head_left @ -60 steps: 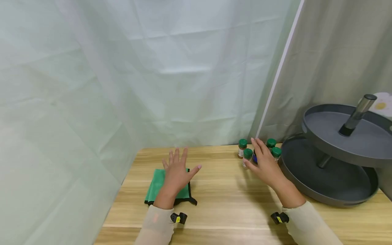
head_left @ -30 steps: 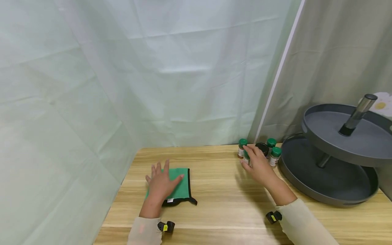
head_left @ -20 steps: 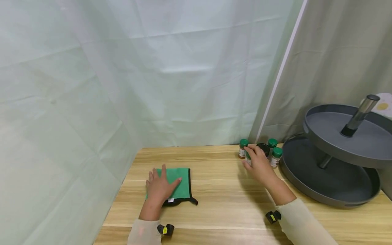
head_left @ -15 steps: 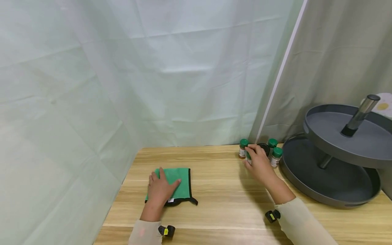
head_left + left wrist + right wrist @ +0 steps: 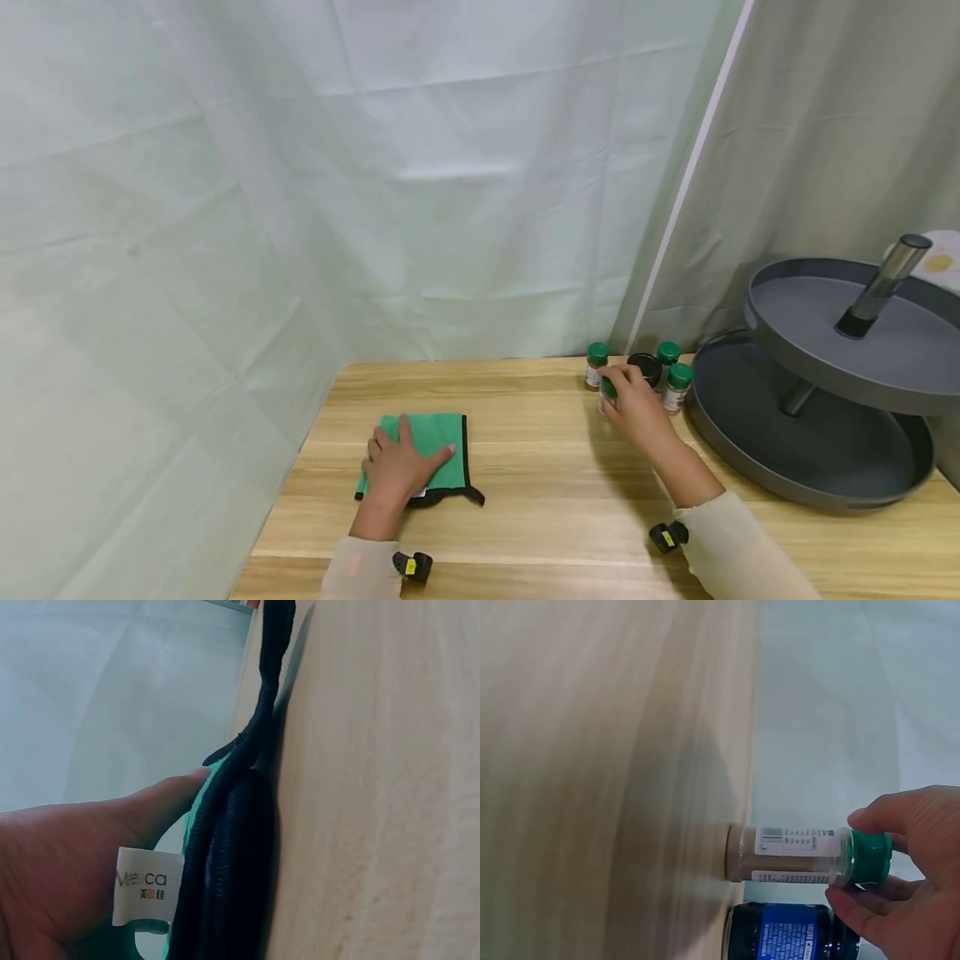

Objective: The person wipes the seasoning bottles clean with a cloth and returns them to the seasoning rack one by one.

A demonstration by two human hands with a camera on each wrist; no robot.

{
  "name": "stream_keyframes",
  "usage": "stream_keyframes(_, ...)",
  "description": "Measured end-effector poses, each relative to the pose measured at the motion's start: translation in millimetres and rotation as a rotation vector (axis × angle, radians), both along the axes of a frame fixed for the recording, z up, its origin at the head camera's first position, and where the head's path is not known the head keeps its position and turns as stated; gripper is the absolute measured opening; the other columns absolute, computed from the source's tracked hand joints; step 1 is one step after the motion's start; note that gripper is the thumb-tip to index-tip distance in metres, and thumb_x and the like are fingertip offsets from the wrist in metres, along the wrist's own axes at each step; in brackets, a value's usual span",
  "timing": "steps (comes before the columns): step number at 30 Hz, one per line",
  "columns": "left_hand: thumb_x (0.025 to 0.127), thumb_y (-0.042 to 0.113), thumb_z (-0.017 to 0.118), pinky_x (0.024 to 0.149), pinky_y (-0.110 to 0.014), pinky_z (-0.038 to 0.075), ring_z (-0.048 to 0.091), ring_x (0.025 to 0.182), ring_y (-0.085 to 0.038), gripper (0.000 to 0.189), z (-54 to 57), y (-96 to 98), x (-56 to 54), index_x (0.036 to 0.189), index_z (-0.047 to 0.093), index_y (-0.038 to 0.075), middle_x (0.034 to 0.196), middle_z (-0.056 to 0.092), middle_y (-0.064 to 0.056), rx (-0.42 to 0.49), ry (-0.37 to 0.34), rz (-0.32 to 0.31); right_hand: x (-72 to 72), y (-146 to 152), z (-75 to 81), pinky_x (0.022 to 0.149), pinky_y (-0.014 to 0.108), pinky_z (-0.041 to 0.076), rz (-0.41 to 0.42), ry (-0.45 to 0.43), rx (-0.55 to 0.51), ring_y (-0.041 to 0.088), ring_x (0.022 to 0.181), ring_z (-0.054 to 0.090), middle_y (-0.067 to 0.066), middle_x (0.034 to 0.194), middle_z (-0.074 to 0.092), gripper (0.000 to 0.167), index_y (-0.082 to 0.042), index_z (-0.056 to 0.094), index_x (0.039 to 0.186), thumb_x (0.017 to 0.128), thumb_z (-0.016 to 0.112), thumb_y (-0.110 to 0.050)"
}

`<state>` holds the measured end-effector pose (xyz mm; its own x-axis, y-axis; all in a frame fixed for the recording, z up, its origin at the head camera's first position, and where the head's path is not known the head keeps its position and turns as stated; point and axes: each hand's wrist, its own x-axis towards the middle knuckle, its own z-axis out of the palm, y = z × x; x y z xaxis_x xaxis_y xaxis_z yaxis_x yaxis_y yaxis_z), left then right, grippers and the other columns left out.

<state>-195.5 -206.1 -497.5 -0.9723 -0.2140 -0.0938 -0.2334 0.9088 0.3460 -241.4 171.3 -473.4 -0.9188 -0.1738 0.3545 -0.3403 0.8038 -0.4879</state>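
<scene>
My left hand (image 5: 396,465) rests flat on a folded green cloth (image 5: 446,442) with black edging, fingers spread and thumb pointing right. In the left wrist view the thumb lies along the cloth's edge, near a white brand tag (image 5: 148,885). My right hand (image 5: 643,421) holds a spice jar (image 5: 791,855) by its green cap (image 5: 870,857), fingers and thumb on either side of it. The jar is clear, with brown powder and a white label, and stands upright at the table. Close beside it is a dark jar (image 5: 787,931) with a blue label.
More green-capped spice jars (image 5: 597,367) (image 5: 677,387) stand around the black-lidded dark jar at the table's back edge. A grey two-tier round tray (image 5: 810,492) with a metal post stands at the right. Pale curtains (image 5: 480,208) hang behind the wooden table (image 5: 540,500).
My left hand has come down and left onto the cloth. My right hand has moved slightly left over the jars, and its fingers have closed on a spice jar's cap.
</scene>
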Motion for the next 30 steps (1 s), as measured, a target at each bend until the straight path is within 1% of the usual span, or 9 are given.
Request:
stream_keyframes(4,0.082,0.071,0.067,0.106,-0.079,0.028,0.021,0.143,-0.065,0.116,-2.3,-1.6,-1.7,0.159,0.019,-0.002,0.153,0.015,-0.049,-0.006,-0.002,0.000,0.1,1.6,-4.1,0.085,0.057,0.053,-0.013,-0.021,-0.027,0.046,0.110,0.059,0.027,0.131,0.049,0.050,-0.006,0.053,0.140,0.093,0.071,-0.008)
stream_keyframes(9,0.081,0.071,0.068,0.104,-0.078,0.031,0.025,0.140,-0.065,0.118,-5.4,-3.0,-4.3,0.159,0.018,-0.003,0.151,0.018,-0.049,-0.004,-0.005,0.000,0.7,2.9,-4.4,0.091,0.060,0.050,-0.022,-0.075,-0.044,0.047,0.117,0.055,0.026,0.130,0.051,0.054,-0.007,0.049,0.144,0.094,0.070,-0.012)
stream_keyframes(17,0.080,0.070,0.071,0.103,-0.075,0.033,0.033,0.135,-0.063,0.118,-6.4,-1.3,-1.8,0.158,0.021,-0.003,0.147,0.027,-0.047,-0.021,0.012,0.008,-1.3,3.9,-5.8,0.096,0.060,0.048,-0.014,-0.117,-0.074,0.047,0.117,0.057,0.030,0.132,0.051,0.066,0.002,0.036,0.151,0.096,0.067,-0.013)
stream_keyframes(21,0.080,0.065,0.074,0.101,-0.073,0.035,0.036,0.132,-0.060,0.115,-5.2,0.6,-0.9,0.157,0.024,-0.004,0.144,0.032,-0.045,-0.021,0.035,0.011,-1.7,5.2,-6.4,0.099,0.060,0.047,-0.020,-0.150,-0.085,0.047,0.121,0.056,0.030,0.136,0.049,0.066,0.003,0.034,0.152,0.098,0.065,-0.016)
stream_keyframes(26,0.080,0.058,0.078,0.101,-0.071,0.036,0.040,0.130,-0.059,0.111,-3.2,2.6,-0.9,0.156,0.026,-0.005,0.140,0.036,-0.044,0.004,0.055,0.009,-2.4,6.2,-7.0,0.104,0.062,0.045,-0.024,-0.183,-0.103,0.050,0.129,0.052,0.032,0.144,0.046,0.067,0.004,0.033,0.153,0.098,0.065,-0.018)
stream_keyframes(30,0.081,0.053,0.080,0.098,-0.071,0.040,0.047,0.124,-0.059,0.108,-0.4,4.1,-0.8,0.154,0.028,-0.006,0.136,0.041,-0.044,0.026,0.064,0.002,-3.5,6.0,-9.0,0.105,0.062,0.044,-0.037,-0.201,-0.117,0.049,0.130,0.052,0.032,0.146,0.048,0.068,0.004,0.032,0.152,0.097,0.065,-0.018)
